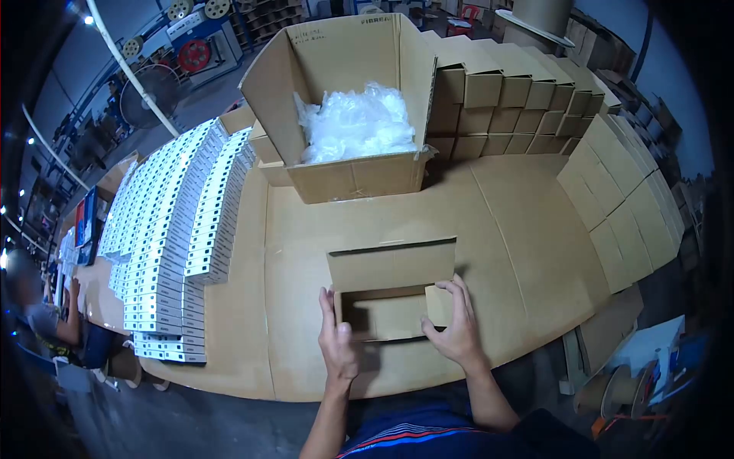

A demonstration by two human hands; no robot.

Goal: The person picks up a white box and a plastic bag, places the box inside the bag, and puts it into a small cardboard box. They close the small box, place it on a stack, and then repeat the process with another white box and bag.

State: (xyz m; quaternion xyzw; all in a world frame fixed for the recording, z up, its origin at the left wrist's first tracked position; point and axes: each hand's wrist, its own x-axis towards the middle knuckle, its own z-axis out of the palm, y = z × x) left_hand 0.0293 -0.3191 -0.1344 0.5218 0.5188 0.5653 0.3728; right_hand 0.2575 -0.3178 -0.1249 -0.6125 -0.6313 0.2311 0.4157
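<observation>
A small brown cardboard box [394, 330] lies on the table in front of me, its long lid flap [394, 266] raised on the far side and its inside dark and visible from above. At its left wall is my left hand [337, 348], fingers along the outside and thumb near the front corner, holding that side. My right hand [457, 329] grips the right end, its fingers bent over the short side flap [437, 306] and its thumb at the front edge. Part of the right end is hidden behind these fingers.
Stacked white printed small boxes [164, 252] fill the table's left side. Behind stands a large open carton [359, 180] holding clear plastic bags [359, 122]. Brown boxes [505, 99] are piled at the back right, with flat-faced cartons [623, 199] at right. A seated person [57, 317] is far left.
</observation>
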